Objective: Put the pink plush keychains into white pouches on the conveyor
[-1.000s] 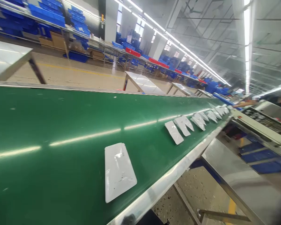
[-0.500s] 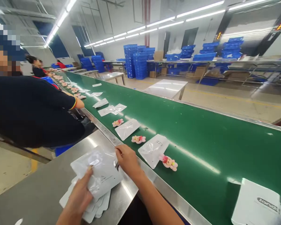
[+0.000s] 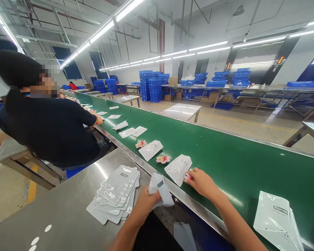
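My left hand [image 3: 146, 204] is closed around a white plastic pouch [image 3: 161, 190], held up over the near edge of the belt. Over the green belt, my right hand [image 3: 202, 183] has its fingers closed on a small pink plush doll [image 3: 189, 176], mostly hidden by the fingers. A flat white pouch [image 3: 178, 169] lies just left of that doll. Further left on the belt are another pink doll [image 3: 163, 159], a second pouch [image 3: 151, 150] and one more doll [image 3: 140, 144]. A fanned stack of white pouches [image 3: 117, 190] rests on the steel table to my left.
The green conveyor belt [image 3: 225, 146] runs from far left to near right, with a metal rim. More pouches [image 3: 276, 216] lie on it at right. A co-worker [image 3: 49, 129] sits at left. White round pieces [image 3: 35, 241] lie on the steel table [image 3: 68, 205].
My left hand has lifted a pouch off the stack and moved right. My right hand has gone from the belt's edge onto the doll. The view has turned slightly.
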Demonstrator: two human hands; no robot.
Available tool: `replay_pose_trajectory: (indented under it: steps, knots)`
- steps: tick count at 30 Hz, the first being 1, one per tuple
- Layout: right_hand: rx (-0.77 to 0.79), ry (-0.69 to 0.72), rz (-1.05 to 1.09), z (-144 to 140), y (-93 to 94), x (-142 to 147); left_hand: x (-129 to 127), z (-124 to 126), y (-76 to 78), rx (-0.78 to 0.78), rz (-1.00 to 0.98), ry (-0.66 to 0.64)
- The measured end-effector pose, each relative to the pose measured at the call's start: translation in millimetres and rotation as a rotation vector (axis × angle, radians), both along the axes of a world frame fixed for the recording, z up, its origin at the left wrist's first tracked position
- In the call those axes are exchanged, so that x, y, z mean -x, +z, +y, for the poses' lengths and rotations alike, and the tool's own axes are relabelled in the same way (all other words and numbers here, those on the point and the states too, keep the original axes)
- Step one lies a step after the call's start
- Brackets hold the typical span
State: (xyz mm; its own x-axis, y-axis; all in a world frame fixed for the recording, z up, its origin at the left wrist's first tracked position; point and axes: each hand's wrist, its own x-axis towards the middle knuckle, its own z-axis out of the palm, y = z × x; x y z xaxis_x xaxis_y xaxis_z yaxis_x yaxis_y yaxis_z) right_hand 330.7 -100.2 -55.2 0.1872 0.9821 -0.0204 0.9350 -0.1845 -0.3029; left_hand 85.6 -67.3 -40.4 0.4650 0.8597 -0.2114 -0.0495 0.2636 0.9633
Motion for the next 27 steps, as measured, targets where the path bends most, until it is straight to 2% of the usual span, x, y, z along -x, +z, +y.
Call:
replay_pose_trajectory:
  steps: [2, 3, 7, 9, 12, 17, 19, 21, 24, 27]
  knots:
    - [-0.04, -0.029, 0.071, -6.7, 5.9, 0.3, -10.9, -11.4, -5.4, -0.029, -0.034, -0.102]
    - [-0.089, -0.062, 0.173, -11.6, 11.2, 1.1, -15.3, -16.3, -7.5, -0.052, -0.041, -0.147]
    - [-0.362, -0.164, 0.936, -40.1, 46.0, 14.6, -33.1, -35.0, -16.5, -0.228, 0.121, -0.21]
    - [-0.449, -0.174, 1.212, -53.3, 63.0, 26.6, -43.0, -44.8, -21.5, -0.296, 0.225, -0.194]
    - [-0.493, -0.228, 1.362, -65.1, 73.3, 43.1, -53.8, -59.3, -25.5, -0.334, 0.3, -0.168]
    - [-0.421, -0.273, 1.579, -71.9, 63.4, 55.9, -53.9, -74.9, -18.0, -0.381, 0.356, -0.144]
    - [-0.411, -0.265, 1.592, -74.3, 61.5, 58.1, -52.0, -77.5, -14.9, -0.445, 0.368, -0.154]
    - [-0.399, -0.257, 1.509, -77.3, 61.5, 59.7, -51.0, -79.2, -14.5, -0.483, 0.368, -0.164]
    - [-0.503, -0.281, 1.056, -82.3, 59.8, 60.8, -50.6, -81.7, -16.3, -0.45, 0.378, -0.127]
    - [-0.595, -0.263, 0.586, -87.4, 53.3, 60.1, -48.9, -82.8, -14.4, -0.317, 0.318, -0.108]
